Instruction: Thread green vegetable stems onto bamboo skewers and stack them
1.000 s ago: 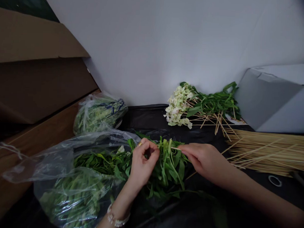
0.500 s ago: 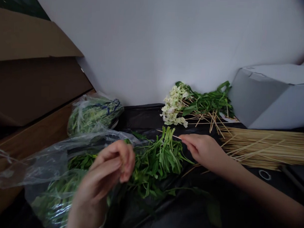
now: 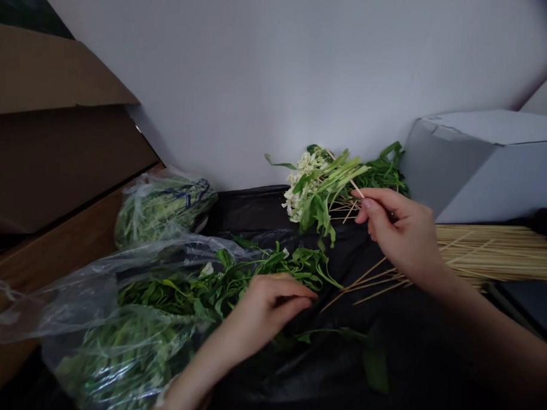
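Note:
My right hand [image 3: 400, 230] is closed on the end of a wooden skewer [image 3: 357, 189]. On that skewer hangs a bunch of leafy green stems [image 3: 330, 183], raised in front of a pile of finished-looking skewers with pale frilly leaves [image 3: 296, 197] and dark greens [image 3: 389, 167]. Lower down, my left hand [image 3: 270, 303] has its thumb and fingers drawn together in a pinch; anything between them is hidden. It is over the edge of the loose leafy greens [image 3: 226, 281], close to the tips of several loose skewers [image 3: 364, 289].
Clear plastic bags of greens [image 3: 165, 210] [image 3: 120, 355] are at the left, beside a cardboard box [image 3: 55, 161]. A white box [image 3: 476, 164] and a thick bundle of skewers [image 3: 500, 252] lie at the right, near a dark flat object [image 3: 528, 303]. Black plastic [image 3: 294, 373] covers the surface.
My right hand has lifted the skewered greens up and away from the loose pile, toward the back. My left hand has moved right and lower, over the front of the greens.

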A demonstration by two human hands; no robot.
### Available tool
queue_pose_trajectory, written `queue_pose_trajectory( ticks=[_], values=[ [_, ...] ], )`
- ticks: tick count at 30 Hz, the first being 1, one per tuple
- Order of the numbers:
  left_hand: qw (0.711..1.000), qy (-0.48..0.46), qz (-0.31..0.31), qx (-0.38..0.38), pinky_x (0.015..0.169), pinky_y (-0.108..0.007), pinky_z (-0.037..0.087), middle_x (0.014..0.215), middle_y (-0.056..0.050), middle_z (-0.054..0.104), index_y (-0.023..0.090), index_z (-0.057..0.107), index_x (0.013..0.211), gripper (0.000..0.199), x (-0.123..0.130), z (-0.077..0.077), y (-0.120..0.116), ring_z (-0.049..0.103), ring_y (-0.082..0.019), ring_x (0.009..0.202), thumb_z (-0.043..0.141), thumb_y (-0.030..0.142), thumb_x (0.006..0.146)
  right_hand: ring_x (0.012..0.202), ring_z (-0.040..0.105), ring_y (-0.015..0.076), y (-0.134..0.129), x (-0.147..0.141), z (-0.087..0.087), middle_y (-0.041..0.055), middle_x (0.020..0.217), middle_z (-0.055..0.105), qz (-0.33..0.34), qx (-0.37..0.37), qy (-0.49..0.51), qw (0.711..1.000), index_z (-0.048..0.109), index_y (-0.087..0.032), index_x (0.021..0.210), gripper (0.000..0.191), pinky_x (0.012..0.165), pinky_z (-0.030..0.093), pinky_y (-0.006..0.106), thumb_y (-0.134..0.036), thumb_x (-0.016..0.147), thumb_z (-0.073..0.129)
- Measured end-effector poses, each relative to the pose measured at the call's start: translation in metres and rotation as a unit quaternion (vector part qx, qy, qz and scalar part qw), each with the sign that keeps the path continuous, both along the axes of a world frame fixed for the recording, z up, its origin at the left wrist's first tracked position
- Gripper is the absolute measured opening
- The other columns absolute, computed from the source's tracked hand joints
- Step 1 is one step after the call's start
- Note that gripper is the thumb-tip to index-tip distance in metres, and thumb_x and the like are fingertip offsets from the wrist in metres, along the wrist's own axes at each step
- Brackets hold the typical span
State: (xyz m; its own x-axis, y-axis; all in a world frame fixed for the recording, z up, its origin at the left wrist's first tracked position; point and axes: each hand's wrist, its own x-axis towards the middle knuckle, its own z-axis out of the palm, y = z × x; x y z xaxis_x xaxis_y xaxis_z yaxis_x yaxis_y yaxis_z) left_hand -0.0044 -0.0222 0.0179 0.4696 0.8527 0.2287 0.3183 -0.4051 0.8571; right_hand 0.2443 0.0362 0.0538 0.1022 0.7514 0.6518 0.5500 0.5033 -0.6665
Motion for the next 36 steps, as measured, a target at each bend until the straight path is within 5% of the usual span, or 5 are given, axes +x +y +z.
queue_pose_trajectory(
  ticks=[6, 12, 19, 28, 36],
  values=[
    [0.896, 0.343, -0.025, 0.281, 0.074, -0.033, 0.049, 0.090, -0.007, 0.069, 0.022, 0.072, 0.105, 0.022, 0.051, -0.028, 0.027, 0.061, -0.023, 0.088, 0.054, 0.020, 0.091, 0.051, 0.052, 0.0109, 0.001, -0.001, -0.001, 0.0007, 0.069, 0.066, 0.019, -0.008, -0.021, 1.000, 0.069, -0.019, 0.108, 0.024, 0.046, 0.038, 0.024, -0.026, 0.093, 0.052],
    [0.862, 0.410, -0.032, 0.296, 0.071, -0.034, 0.048, 0.090, -0.008, 0.065, 0.017, 0.072, 0.086, 0.012, 0.070, -0.051, 0.046, 0.059, -0.024, 0.086, 0.060, 0.017, 0.088, 0.054, 0.054, 0.0123, 0.001, -0.001, 0.001, 0.0006, 0.068, 0.065, 0.030, -0.008, -0.018, 0.999, 0.070, -0.020, 0.107, 0.024, 0.047, 0.039, 0.025, -0.027, 0.093, 0.051],
    [0.997, -0.031, -0.069, -0.034, 0.088, -0.033, 0.047, 0.105, -0.007, 0.071, 0.019, 0.073, 0.087, 0.006, 0.040, 0.003, 0.036, 0.064, -0.020, 0.097, 0.068, 0.022, 0.084, 0.052, 0.054, 0.0120, 0.002, 0.001, 0.001, 0.0004, 0.068, 0.065, 0.027, -0.013, 0.005, 1.000, 0.070, -0.019, 0.107, 0.025, 0.047, 0.038, 0.025, -0.029, 0.093, 0.051],
    [0.798, -0.523, 0.154, -0.258, 0.061, -0.022, 0.051, 0.075, 0.005, 0.071, 0.021, 0.071, 0.093, 0.029, -0.042, -0.016, 0.056, 0.064, -0.010, 0.069, 0.085, 0.024, 0.067, 0.057, 0.057, 0.0116, -0.004, 0.000, 0.003, -0.0012, 0.067, 0.066, 0.113, -0.024, -0.102, 0.988, 0.069, -0.020, 0.104, 0.023, 0.055, 0.043, 0.024, -0.023, 0.093, 0.049],
    [0.773, -0.537, 0.166, -0.295, 0.063, -0.022, 0.054, 0.078, 0.004, 0.073, 0.019, 0.070, 0.094, 0.033, -0.041, -0.026, 0.054, 0.065, -0.008, 0.066, 0.085, 0.019, 0.065, 0.059, 0.060, 0.0108, -0.013, -0.008, 0.000, -0.0022, 0.068, 0.067, 0.275, -0.089, -0.216, 0.933, 0.070, -0.024, 0.108, 0.027, 0.057, 0.044, 0.022, -0.024, 0.096, 0.046]
  ],
)
